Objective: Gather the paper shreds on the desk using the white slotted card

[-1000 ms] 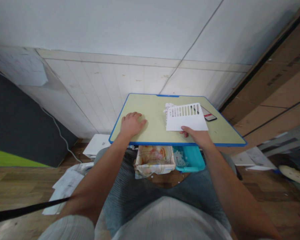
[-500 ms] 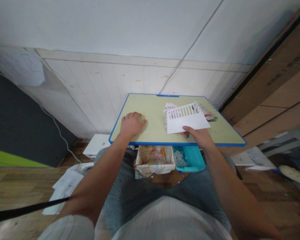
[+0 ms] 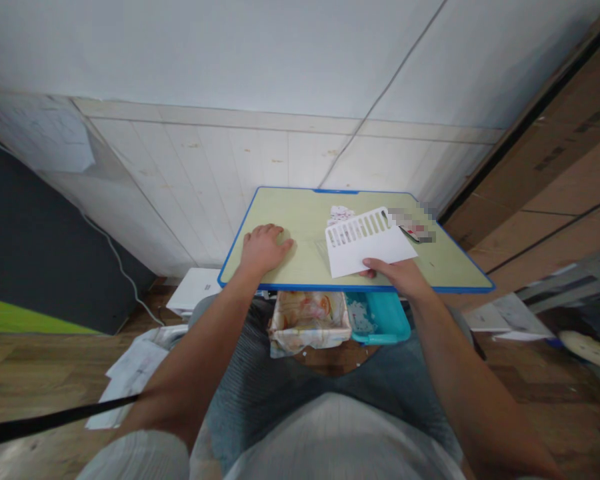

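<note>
My right hand [image 3: 387, 272] pinches the near edge of a white sheet [image 3: 367, 251] between thumb and fingers. A row of slots is cut along the sheet's far edge, and the table shows through them. My left hand [image 3: 266, 247] lies palm down on the pale yellow tabletop [image 3: 300, 220], fingers spread, holding nothing. Behind the sheet sits a small white piece with reddish marks [image 3: 341, 214], partly covered by it. A clear, thin edge shows at the sheet's left side. To the right, a blurred-out item [image 3: 415, 227] rests on the table.
Below the table's blue front edge are a cloth-lined basket [image 3: 310, 317] and a teal bin [image 3: 385, 320] with white scraps. A white box [image 3: 193, 292] stands at left, papers [image 3: 133, 373] on the floor. Large cardboard [image 3: 545, 193] leans at right; a wall is behind.
My right hand has moved the slotted sheet slightly left and toward me, tilting it a little. My left hand has stayed in place.
</note>
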Action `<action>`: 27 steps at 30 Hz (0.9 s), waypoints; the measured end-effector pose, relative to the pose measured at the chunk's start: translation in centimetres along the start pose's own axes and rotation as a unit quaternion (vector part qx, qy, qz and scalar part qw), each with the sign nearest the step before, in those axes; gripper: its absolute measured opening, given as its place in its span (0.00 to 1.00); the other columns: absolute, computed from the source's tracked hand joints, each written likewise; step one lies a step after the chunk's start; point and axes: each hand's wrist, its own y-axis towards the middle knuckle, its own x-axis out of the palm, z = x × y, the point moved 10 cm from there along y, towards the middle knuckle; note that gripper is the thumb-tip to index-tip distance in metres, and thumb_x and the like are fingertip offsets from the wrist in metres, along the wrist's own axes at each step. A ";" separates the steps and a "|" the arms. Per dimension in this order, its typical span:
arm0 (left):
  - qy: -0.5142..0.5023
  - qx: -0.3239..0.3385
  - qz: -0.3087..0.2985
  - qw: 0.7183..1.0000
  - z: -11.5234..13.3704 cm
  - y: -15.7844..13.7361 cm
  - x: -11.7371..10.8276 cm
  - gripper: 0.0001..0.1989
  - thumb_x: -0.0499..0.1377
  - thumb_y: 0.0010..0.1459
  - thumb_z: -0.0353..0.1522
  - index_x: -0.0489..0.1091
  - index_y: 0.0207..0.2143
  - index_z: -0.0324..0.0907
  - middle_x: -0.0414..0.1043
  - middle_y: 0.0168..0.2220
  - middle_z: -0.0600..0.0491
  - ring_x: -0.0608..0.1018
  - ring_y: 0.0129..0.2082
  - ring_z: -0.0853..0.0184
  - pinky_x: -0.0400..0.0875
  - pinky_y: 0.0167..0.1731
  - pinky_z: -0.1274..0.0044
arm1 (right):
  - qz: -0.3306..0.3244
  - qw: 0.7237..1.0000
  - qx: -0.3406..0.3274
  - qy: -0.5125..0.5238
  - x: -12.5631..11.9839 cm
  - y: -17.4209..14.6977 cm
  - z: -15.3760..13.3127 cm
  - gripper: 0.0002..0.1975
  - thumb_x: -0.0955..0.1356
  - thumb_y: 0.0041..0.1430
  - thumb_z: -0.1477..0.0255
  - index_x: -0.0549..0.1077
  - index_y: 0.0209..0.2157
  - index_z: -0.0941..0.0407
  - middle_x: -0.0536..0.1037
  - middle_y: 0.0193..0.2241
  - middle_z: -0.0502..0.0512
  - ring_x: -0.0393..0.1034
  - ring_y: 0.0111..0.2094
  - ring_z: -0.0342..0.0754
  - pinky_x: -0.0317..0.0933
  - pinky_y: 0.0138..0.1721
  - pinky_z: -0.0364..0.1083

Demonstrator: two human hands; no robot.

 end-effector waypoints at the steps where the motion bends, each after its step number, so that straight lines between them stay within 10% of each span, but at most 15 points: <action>1: 0.001 0.001 0.000 1.000 0.0 0.0 0.0 0.24 0.60 0.79 0.45 0.83 0.68 0.48 0.81 0.75 0.42 0.77 0.77 0.44 0.71 0.76 0.50 | -0.001 1.000 0.002 0.007 0.0 0.0 0.0 0.23 0.87 0.53 0.50 0.83 0.25 0.51 0.86 0.25 0.58 0.80 0.29 0.56 0.80 0.40 0.55; 10: -0.004 0.002 0.002 1.000 -0.1 0.0 0.0 0.24 0.60 0.79 0.46 0.83 0.68 0.48 0.82 0.74 0.42 0.78 0.76 0.44 0.71 0.76 0.51 | -0.001 1.000 -0.001 0.007 0.1 0.0 -0.1 0.23 0.90 0.47 0.50 0.82 0.24 0.49 0.87 0.26 0.57 0.81 0.32 0.58 0.83 0.42 0.57; 27: -0.004 0.001 -0.001 1.000 0.0 0.1 0.1 0.25 0.60 0.78 0.45 0.82 0.69 0.47 0.81 0.75 0.41 0.77 0.77 0.43 0.70 0.77 0.49 | 0.203 0.960 0.027 0.192 -3.0 0.8 1.5 0.21 0.80 0.41 0.61 0.77 0.39 0.49 0.84 0.31 0.47 0.71 0.25 0.46 0.63 0.19 0.44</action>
